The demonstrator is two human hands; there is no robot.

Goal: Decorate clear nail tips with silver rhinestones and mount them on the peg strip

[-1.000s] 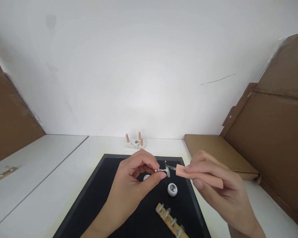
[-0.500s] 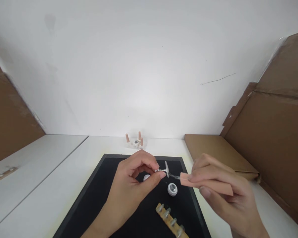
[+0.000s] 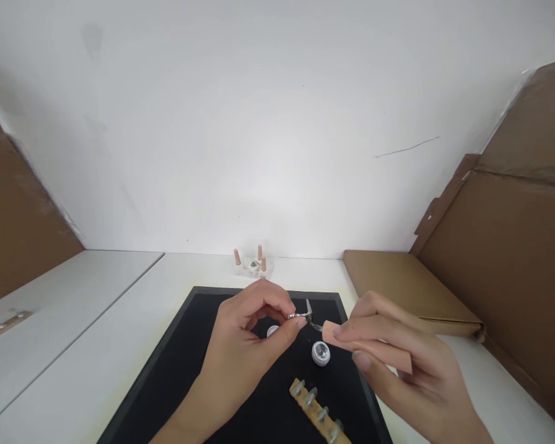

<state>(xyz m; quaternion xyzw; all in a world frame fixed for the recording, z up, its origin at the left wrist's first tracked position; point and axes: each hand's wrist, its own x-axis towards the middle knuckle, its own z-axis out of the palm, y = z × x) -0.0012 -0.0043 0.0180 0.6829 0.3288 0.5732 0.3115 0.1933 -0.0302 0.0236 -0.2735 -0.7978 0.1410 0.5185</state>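
My left hand (image 3: 252,336) pinches a small silver holder (image 3: 298,316) between thumb and forefinger. A pale, thin false nail tip (image 3: 308,306) stands across the holder's far end. In my right hand (image 3: 409,364) is a nail polish brush (image 3: 372,347) with a long peach handle, gripped between thumb and fingers. Its bristle end points left and reaches the lower part of the nail tip, where a dark patch shows; I cannot tell whether this is polish or bristles. Below the brush sits a small round white pot (image 3: 320,353) with shiny contents.
A wooden strip (image 3: 318,412) with several metal pegs lies on the black mat (image 3: 176,382). Another white pot (image 3: 272,330) is partly behind my left hand. Peach-capped bottles (image 3: 252,264) stand at the back. Cardboard (image 3: 398,283) lies at right; a pegged strip (image 3: 7,325) lies far left.
My right hand has moved left with the brush, bringing the bristle end against the nail tip. My left hand has hardly moved.
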